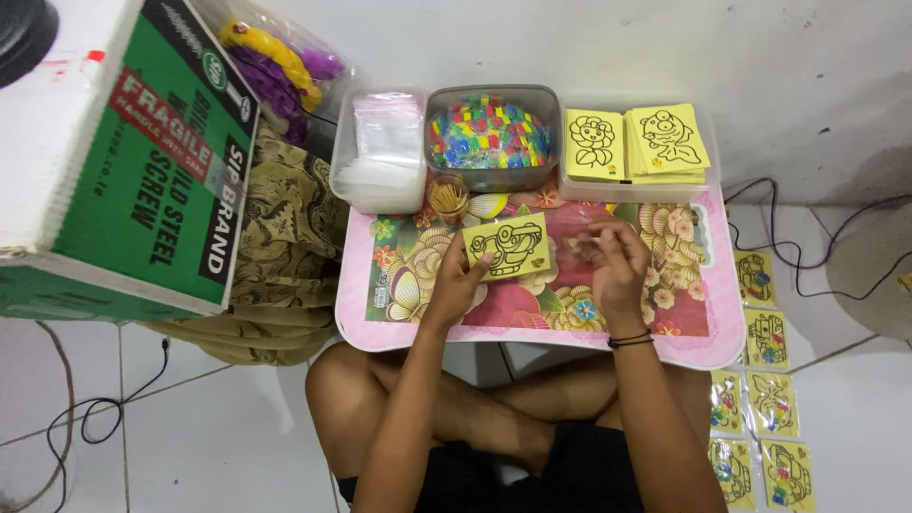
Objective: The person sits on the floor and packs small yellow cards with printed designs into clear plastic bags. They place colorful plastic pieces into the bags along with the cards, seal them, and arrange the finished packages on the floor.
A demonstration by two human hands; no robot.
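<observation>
Two hands over the floral tray table (532,328). Left hand (458,285) pinches the yellow card (508,246) by its lower-left edge, fingers closed on it. Right hand (617,261) sits just right of the card, fingertips together; can't tell on what. Best practice, I'd judge: keep the card flat and steady, thumb off the black outline drawing.

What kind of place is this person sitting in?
Probably a room at home, used as a small craft corner. The person sits cross-legged on a white tiled floor at a low flowery table, with yellow picture cards and a tub of colourful bits.
</observation>
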